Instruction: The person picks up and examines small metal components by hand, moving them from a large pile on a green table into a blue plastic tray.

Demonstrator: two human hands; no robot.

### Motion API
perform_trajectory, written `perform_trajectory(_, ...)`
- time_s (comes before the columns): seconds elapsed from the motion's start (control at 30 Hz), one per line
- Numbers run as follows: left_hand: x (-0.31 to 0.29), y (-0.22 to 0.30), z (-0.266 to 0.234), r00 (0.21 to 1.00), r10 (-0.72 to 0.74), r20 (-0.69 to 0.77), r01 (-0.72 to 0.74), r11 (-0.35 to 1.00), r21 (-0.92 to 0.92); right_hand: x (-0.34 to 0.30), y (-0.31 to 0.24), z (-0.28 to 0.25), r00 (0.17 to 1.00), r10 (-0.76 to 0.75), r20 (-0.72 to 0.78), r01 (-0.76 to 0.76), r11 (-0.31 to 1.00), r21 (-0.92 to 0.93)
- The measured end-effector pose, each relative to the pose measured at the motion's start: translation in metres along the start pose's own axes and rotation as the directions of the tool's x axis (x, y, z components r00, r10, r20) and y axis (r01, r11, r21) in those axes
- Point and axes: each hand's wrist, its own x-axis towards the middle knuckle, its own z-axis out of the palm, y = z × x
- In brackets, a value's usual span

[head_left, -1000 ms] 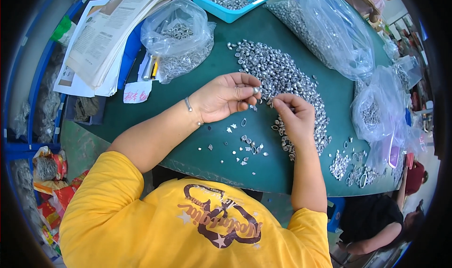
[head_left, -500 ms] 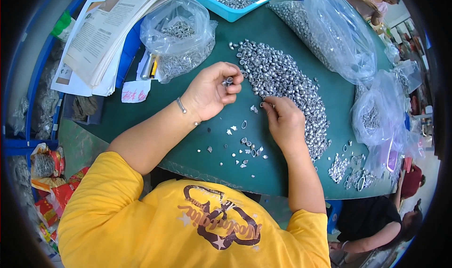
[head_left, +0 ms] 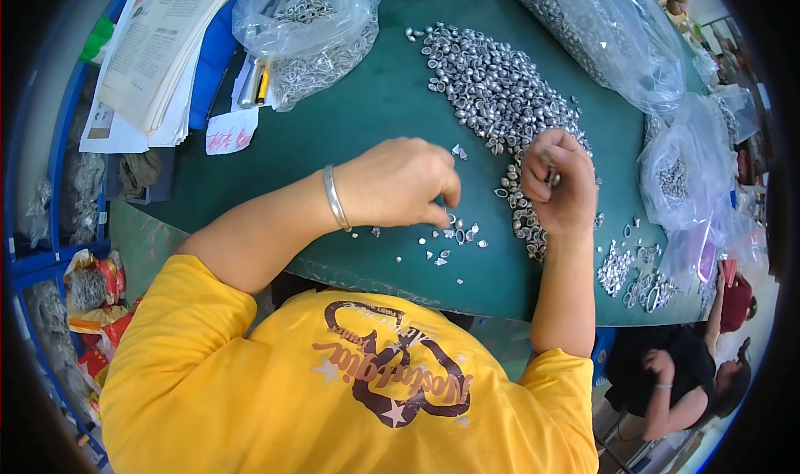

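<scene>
A heap of small silver-grey metal pieces (head_left: 492, 78), rounded and hollow like little cups or ring parts, spreads across the green table. My right hand (head_left: 562, 182) is over its near right side, palm turned up, fingers curled around a small metal piece (head_left: 552, 177). My left hand (head_left: 396, 182) is palm down with bent fingers, low over a scatter of loose metal bits (head_left: 460, 234). Whatever lies under its fingers is hidden. A metal bangle (head_left: 335, 197) circles my left wrist.
A clear bag of metal parts (head_left: 321, 66) stands far left beside stacked papers (head_left: 167, 57) and a marker (head_left: 263, 87). Larger filled bags (head_left: 583, 32) lie far right. Sorted small parts (head_left: 617, 270) are near the right edge. A person in black (head_left: 667, 382) sits beyond it.
The whole view has shifted, so the table appears higher. My left hand has turned palm down and come toward the loose bits. My right hand has moved right and turned palm up.
</scene>
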Motion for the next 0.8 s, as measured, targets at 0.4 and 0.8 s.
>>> perform_trajectory(0.4,0.011,-0.002,-0.005,0.904,-0.413,0.112,0.354,0.572,-0.74,-0.029,0.016,0.018,0.886,0.144,0.441,0.439,0.047,-0.897)
perform_trajectory(0.8,0.008,0.007,-0.004,0.992,-0.082,0.093,0.105,0.955,-0.278,-0.026,-0.019,-0.022,0.997,-0.048,0.06,0.048,0.999,0.005)
